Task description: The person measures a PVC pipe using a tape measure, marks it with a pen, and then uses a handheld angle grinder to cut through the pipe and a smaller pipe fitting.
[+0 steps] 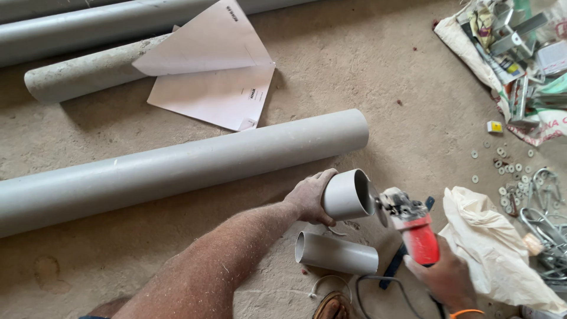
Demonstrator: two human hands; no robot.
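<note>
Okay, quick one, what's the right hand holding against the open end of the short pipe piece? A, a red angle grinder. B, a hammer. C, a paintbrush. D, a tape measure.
A: the right hand grips a red angle grinder, its disc at the rim of the short pipe piece held by the left hand.

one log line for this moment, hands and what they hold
left hand: grips short pipe piece | right hand: holds red angle grinder at pipe rim
</note>
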